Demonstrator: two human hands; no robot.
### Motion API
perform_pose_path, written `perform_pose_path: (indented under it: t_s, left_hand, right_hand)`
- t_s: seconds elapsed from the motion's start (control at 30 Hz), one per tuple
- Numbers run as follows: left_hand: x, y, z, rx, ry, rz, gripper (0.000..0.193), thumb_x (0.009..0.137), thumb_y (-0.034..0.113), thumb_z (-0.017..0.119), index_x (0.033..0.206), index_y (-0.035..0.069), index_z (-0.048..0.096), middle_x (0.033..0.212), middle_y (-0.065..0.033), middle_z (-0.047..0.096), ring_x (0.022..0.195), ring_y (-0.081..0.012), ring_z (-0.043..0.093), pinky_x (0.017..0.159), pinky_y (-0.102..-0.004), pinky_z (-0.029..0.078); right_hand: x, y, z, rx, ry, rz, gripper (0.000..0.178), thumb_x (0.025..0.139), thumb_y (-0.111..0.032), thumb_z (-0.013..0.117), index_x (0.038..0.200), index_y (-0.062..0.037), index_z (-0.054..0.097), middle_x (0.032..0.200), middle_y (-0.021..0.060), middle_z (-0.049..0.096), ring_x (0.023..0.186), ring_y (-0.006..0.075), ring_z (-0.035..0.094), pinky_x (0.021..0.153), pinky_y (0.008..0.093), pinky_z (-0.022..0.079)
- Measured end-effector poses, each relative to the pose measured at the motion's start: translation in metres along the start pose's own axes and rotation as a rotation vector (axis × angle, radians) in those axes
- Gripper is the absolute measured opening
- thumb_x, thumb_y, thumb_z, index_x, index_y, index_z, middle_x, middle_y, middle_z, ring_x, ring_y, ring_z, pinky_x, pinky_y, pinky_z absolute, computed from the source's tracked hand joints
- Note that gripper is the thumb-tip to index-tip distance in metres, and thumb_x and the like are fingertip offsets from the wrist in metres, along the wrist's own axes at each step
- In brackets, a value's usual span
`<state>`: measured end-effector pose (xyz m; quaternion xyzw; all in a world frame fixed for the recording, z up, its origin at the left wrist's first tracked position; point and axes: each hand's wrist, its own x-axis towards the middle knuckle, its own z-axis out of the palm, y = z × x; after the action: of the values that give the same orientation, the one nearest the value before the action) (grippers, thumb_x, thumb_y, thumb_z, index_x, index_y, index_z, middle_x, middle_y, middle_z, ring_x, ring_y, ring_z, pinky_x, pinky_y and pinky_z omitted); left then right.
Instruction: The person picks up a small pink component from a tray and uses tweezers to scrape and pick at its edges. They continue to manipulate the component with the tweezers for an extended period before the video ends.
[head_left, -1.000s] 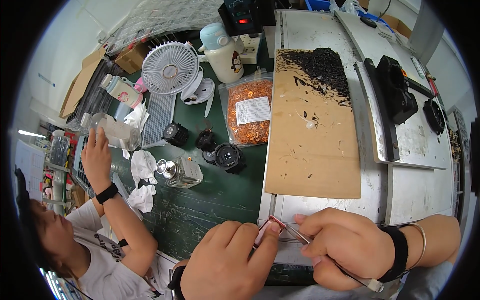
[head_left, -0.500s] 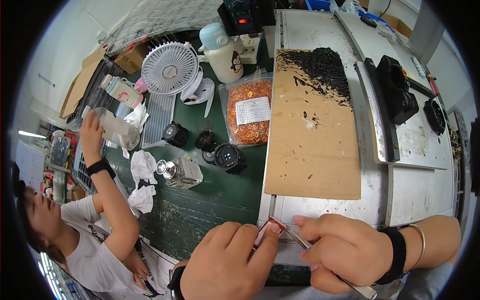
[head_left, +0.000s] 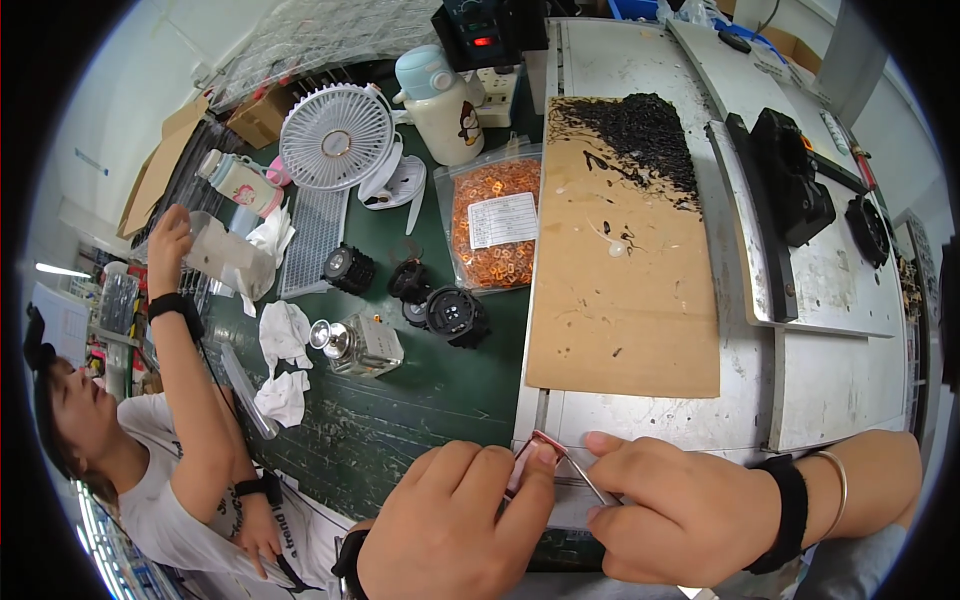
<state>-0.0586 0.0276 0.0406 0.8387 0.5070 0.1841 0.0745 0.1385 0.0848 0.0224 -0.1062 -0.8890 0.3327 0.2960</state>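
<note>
At the near edge of the bench my left hand [head_left: 455, 520] pinches a small, thin piece with a reddish edge [head_left: 542, 438] between thumb and fingers. The rest of that piece is hidden under the thumb. Just to its right, my right hand [head_left: 680, 510] is closed around a slim, shiny metal tool [head_left: 592, 478]. The tool's tip points up and left, close to the piece; whether they touch I cannot tell. Beyond both hands lies a cardboard sheet [head_left: 620, 330] with a pile of small black strips [head_left: 655, 135] at its far end.
A bag of orange parts [head_left: 495, 255], a glass dispenser bottle [head_left: 365, 345], round black parts [head_left: 455, 315] and crumpled tissues [head_left: 285, 335] lie on the green table. Farther back stand a white fan [head_left: 338, 138] and bottle [head_left: 445, 115]. A co-worker [head_left: 165, 440] sits left; black fixture [head_left: 785, 180] right.
The rear end of the metal tool has dropped mostly out of sight beneath my right hand. At left, the co-worker's raised hand has shifted left and the co-worker leans farther back.
</note>
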Motion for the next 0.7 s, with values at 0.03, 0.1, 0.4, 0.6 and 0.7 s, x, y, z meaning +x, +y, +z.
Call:
perform_pose_path:
  t_s: [0.03, 0.1, 0.4, 0.6, 0.7]
  left_hand:
    - [0.0, 0.0, 0.0004, 0.007, 0.009, 0.0, 0.019, 0.075, -0.002, 0.063, 0.094, -0.002, 0.061, 0.073, -0.0095, 0.048, 0.064, -0.025, 0.049, 0.057, -0.0343, 0.042]
    - [0.0004, 0.0002, -0.0003, 0.009, 0.009, 0.003, 0.019, 0.075, -0.002, 0.062, 0.094, -0.002, 0.061, 0.073, -0.0096, 0.048, 0.064, -0.025, 0.049, 0.057, -0.0343, 0.042]
    - [0.0005, 0.0011, -0.0003, 0.015, 0.029, -0.015, 0.015, 0.078, -0.002, 0.062, 0.093, -0.001, 0.061, 0.073, -0.0104, 0.049, 0.063, -0.0259, 0.05, 0.057, -0.0354, 0.042]
    - [0.0003, 0.002, -0.0009, 0.004, 0.045, -0.039, 0.012, 0.079, -0.002, 0.062, 0.091, 0.0, 0.061, 0.073, -0.0102, 0.05, 0.063, -0.026, 0.05, 0.056, -0.0356, 0.042]
    - [0.0009, 0.0013, -0.0015, -0.002, 0.041, -0.037, 0.012, 0.078, -0.002, 0.062, 0.09, 0.0, 0.061, 0.073, -0.01, 0.05, 0.063, -0.026, 0.05, 0.056, -0.0355, 0.042]
  right_hand:
    - [0.0004, -0.0005, -0.0005, -0.005, -0.028, 0.002, 0.017, 0.072, -0.001, 0.066, 0.083, 0.0066, 0.056, 0.089, 0.0212, 0.053, 0.071, 0.0321, 0.056, 0.09, 0.0454, 0.053]
    - [0.0006, -0.0008, -0.0012, -0.01, -0.056, 0.003, 0.017, 0.073, -0.002, 0.067, 0.083, 0.0067, 0.056, 0.089, 0.0221, 0.052, 0.072, 0.0332, 0.056, 0.091, 0.0463, 0.052]
    - [0.002, -0.0032, -0.0027, -0.257, -0.062, -0.012, 0.014, 0.073, 0.001, 0.065, 0.084, 0.0055, 0.058, 0.095, 0.0248, 0.055, 0.07, 0.0311, 0.059, 0.074, 0.0378, 0.056]
    - [-0.0024, 0.0006, -0.0032, 0.023, 0.086, 0.123, 0.02, 0.067, 0.003, 0.067, 0.085, 0.0038, 0.059, 0.097, 0.0229, 0.057, 0.068, 0.0246, 0.06, 0.063, 0.0339, 0.056]
    - [-0.0024, 0.0007, -0.004, 0.131, 0.068, 0.116, 0.02, 0.067, 0.004, 0.067, 0.085, 0.003, 0.06, 0.094, 0.0209, 0.058, 0.067, 0.025, 0.063, 0.059, 0.0322, 0.056]
